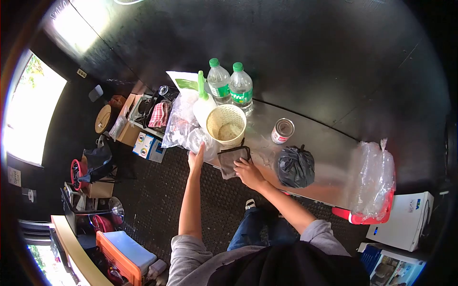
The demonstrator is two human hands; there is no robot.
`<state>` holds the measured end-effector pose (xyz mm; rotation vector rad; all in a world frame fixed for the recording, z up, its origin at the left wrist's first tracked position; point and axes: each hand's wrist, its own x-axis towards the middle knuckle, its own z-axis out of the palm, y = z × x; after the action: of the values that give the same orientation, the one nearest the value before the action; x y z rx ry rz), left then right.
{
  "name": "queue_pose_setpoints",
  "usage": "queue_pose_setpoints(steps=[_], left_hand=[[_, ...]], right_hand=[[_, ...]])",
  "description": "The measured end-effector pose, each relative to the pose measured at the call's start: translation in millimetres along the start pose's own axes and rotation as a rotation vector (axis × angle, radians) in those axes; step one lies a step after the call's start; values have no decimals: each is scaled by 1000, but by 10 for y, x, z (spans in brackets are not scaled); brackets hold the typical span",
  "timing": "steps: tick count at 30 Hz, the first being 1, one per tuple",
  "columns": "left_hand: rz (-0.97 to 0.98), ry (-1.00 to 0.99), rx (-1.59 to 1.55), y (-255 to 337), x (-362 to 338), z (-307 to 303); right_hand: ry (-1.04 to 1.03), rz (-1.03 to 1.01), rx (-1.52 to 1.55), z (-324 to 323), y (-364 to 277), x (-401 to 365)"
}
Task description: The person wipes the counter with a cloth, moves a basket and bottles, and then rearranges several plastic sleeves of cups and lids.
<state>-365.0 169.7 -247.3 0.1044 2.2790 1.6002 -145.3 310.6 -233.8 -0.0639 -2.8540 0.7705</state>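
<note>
My left hand (pixel 196 156) is closed on the near side of a clear plastic piece (pixel 200 138), perhaps a container or a bag; its exact kind is hard to make out. My right hand (pixel 249 173) grips a grey-brown cloth (pixel 230 158) with black edging, at the counter's front edge. Just behind the cloth stands a cream woven-pattern plastic basket (pixel 229 113), its inside facing up. A white spray bottle with a green nozzle (pixel 202 91) is left of the basket. To the right of my right hand sits a knotted black plastic bag (pixel 296 167).
Two green-capped bottles (pixel 241 88) stand against the black wall, and an opened can (pixel 283 131) is on the metal counter (pixel 329 164). Plastic-wrapped cups (pixel 373 176) lie at the right end. A white mini fridge (pixel 400 220) and an orange crate (pixel 119 260) stand lower down.
</note>
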Motion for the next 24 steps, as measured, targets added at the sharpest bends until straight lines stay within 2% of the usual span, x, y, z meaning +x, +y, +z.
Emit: queue_pose_setpoints(steps=[1,2,4,5,6,8,10,11,12,14,16,17,18,20,22,24], left_hand=[[66,61,107,-93,41,29],[67,54,106,-48,-24,55],[162,391,404,148,-250,92],[265,385,320,164,-300,51],[471,531,352,293,-500,105],[658,506,234,670,-883,170],[740,142,129,880,-1160,257],[686,-97,9,937,-1275,349],[693,-108,9,1076,-1418,435],[362,-648,-111,1329,-1667,608],[192,-919,-91,1419,-1770,800],[331,-905,-179,1422,-1857,999],[324,-933,-239,1433,-1932,1168],[318,-978,-172,1507,-2102,1454],[378,-1017,-146,1633,-2316,1753],[441,-1052,-123,1814,-2550,2046]], right_hand=[[181,82,211,-17,-1,-19],[183,89,207,-180,-58,1],[92,405,725,-537,-163,55],[213,358,723,-589,-162,41],[224,363,718,-600,-118,24],[410,330,1040,-644,-24,-23],[417,325,1249,-962,-76,-151],[420,346,1328,-1037,-29,-236],[423,364,1407,-1175,-19,-314],[439,353,1633,-1442,21,-515],[549,455,1665,-1685,55,-773],[523,368,1687,-1794,141,-927],[524,338,1623,-1879,242,-1081],[562,337,1574,-2019,425,-1411],[648,405,1555,-2117,537,-1702],[989,445,981,-2267,523,-1949]])
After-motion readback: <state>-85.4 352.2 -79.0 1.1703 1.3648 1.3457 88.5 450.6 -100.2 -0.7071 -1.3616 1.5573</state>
